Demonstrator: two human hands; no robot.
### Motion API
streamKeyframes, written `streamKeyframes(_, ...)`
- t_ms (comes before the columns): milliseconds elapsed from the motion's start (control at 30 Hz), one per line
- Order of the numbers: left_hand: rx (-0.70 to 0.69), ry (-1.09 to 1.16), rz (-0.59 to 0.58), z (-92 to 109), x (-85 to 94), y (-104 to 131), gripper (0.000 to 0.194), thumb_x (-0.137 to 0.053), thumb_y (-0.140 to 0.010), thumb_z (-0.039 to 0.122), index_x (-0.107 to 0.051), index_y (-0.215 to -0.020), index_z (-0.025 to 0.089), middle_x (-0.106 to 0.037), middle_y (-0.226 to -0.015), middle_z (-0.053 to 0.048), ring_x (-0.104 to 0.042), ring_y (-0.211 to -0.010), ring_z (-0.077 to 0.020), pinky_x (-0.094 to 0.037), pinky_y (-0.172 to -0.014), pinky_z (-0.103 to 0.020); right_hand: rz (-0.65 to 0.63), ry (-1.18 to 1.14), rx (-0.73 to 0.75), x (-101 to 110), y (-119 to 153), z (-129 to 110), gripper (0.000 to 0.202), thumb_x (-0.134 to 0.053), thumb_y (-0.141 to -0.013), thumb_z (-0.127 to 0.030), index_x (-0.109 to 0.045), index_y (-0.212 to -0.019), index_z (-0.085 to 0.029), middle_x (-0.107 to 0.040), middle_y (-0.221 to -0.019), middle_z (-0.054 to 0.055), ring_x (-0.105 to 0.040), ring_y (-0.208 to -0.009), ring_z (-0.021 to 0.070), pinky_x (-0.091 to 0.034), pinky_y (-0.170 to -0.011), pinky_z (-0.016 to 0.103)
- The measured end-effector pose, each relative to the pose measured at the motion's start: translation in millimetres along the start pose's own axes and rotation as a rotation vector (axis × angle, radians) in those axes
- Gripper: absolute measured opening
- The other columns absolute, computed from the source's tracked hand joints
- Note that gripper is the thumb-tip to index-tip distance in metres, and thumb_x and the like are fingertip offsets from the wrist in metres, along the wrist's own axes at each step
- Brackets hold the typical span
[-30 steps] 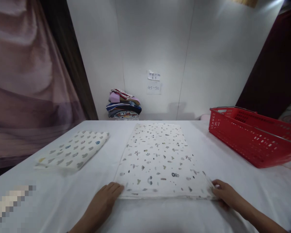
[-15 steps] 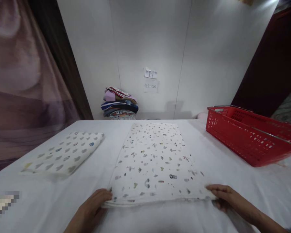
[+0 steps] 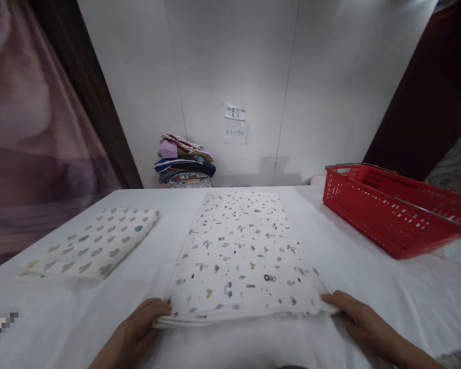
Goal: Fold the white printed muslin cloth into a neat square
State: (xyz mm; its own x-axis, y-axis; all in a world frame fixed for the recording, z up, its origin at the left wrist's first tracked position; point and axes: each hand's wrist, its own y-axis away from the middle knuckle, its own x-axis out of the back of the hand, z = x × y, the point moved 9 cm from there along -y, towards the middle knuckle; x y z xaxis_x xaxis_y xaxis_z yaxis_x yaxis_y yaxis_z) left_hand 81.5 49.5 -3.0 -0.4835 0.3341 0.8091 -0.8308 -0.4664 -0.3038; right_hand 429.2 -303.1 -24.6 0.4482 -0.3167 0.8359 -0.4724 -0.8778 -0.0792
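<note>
A white cloth (image 3: 234, 256) printed with small grey, yellow and brown figures lies folded in layers, lengthwise in front of me. My left hand (image 3: 144, 320) pinches its near left corner, thumb and fingers closed on the fabric. At the near right corner my right hand (image 3: 353, 312) grips the cloth the same way, fingertips on top. The near edge between my hands is slightly raised and shows several layers. My thumbs are mostly hidden under the cloth.
A folded cream cloth with grey cloud shapes (image 3: 96, 246) lies at the left. To the right stands a red plastic basket (image 3: 372, 220) with metal handles. Folded textiles (image 3: 184, 164) are piled by the wall beyond the white-covered table (image 3: 307, 205), below paper notes (image 3: 236, 132).
My view has shifted slightly, so most things sit a little further left. My right hand has closed more firmly on the near right corner; the left keeps its hold.
</note>
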Motion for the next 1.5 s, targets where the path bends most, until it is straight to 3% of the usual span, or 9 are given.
streamKeyframes(233, -0.004, 0.031, 0.003, -6, 0.0, 2, 0.023, -0.049, -0.083, 0.041, -0.066, -0.092, 0.029, -0.069, -0.097, -0.002, -0.063, -0.095, -0.0221, -0.052, -0.082, -0.027, 0.128, 0.313, 0.225, -6, 8, 7, 0.050, -0.045, -0.082, -0.020, -0.053, -0.126, -0.040, -0.063, -0.111, 0.005, -0.066, -0.095, 0.0252, -0.057, -0.075, 0.033)
streamKeyframes(433, 0.031, -0.068, 0.063, -18, -1.2, 7, 0.027, -0.050, -0.078, 0.028, -0.065, -0.101, 0.028, -0.069, -0.103, -0.002, -0.063, -0.098, -0.0221, -0.053, -0.085, -0.029, 0.276, 0.438, 0.377, -2, 13, 0, 0.055, -0.051, -0.082, -0.021, -0.043, -0.134, -0.038, -0.050, -0.135, 0.010, -0.057, -0.112, 0.0290, -0.053, -0.086, 0.042)
streamKeyframes(633, -0.124, -0.081, 0.026, -12, -6.7, 4, 0.022, -0.051, -0.081, 0.034, -0.068, -0.095, 0.034, -0.069, -0.103, 0.001, -0.064, -0.098, -0.0207, -0.054, -0.084, -0.026, 0.266, 0.474, 0.489, 1, 10, -13, 0.057, -0.054, -0.081, -0.018, -0.042, -0.135, -0.035, -0.052, -0.134, 0.006, -0.054, -0.117, 0.0284, -0.054, -0.087, 0.043)
streamKeyframes(733, -0.124, -0.031, 0.079, -11, -3.1, 4, 0.023, -0.050, -0.084, 0.042, -0.069, -0.093, 0.034, -0.069, -0.104, 0.001, -0.063, -0.101, -0.0224, -0.053, -0.088, -0.030, 0.248, 0.445, 0.520, 1, 9, -15, 0.059, -0.054, -0.081, -0.017, -0.039, -0.135, -0.034, -0.056, -0.129, 0.005, -0.053, -0.118, 0.0267, -0.054, -0.088, 0.043)
streamKeyframes(967, -0.201, -0.062, 0.138, -17, -5.6, 9, 0.029, -0.043, -0.088, 0.047, -0.067, -0.099, 0.033, -0.068, -0.111, 0.000, -0.055, -0.116, -0.0191, -0.050, -0.093, -0.030, 0.227, 0.307, 0.431, 2, 5, -4, 0.051, -0.053, -0.083, -0.020, -0.045, -0.132, -0.032, -0.060, -0.125, 0.006, -0.052, -0.119, 0.0261, -0.050, -0.094, 0.042)
streamKeyframes(1167, -0.084, 0.027, 0.044, -21, -2.2, 3, 0.030, -0.044, -0.087, 0.047, -0.067, -0.101, 0.034, -0.066, -0.115, 0.000, -0.048, -0.124, -0.0220, -0.048, -0.097, -0.034, 0.142, 0.211, 0.235, 12, -1, -5, 0.040, -0.050, -0.086, -0.028, -0.055, -0.125, -0.032, -0.060, -0.123, 0.005, -0.052, -0.119, 0.0258, -0.047, -0.098, 0.040)
streamKeyframes(1300, -0.004, 0.067, -0.023, -20, 4.1, 2, 0.029, -0.048, -0.085, 0.046, -0.067, -0.102, 0.033, -0.064, -0.119, -0.001, -0.047, -0.126, -0.0232, -0.047, -0.098, -0.035, 0.106, 0.207, 0.230, 12, 1, -7, 0.037, -0.050, -0.085, -0.030, -0.059, -0.121, -0.028, -0.062, -0.121, 0.007, -0.055, -0.116, 0.0270, -0.047, -0.097, 0.041)
streamKeyframes(1500, 0.019, 0.069, -0.157, -17, 0.0, -3, 0.029, -0.051, -0.083, 0.042, -0.068, -0.104, 0.029, -0.063, -0.121, -0.004, -0.045, -0.127, -0.0239, -0.046, -0.099, -0.036, 0.104, 0.148, 0.219, 9, 1, -3, 0.036, -0.051, -0.085, -0.030, -0.059, -0.120, -0.030, -0.061, -0.122, 0.006, -0.054, -0.117, 0.0267, -0.046, -0.099, 0.040)
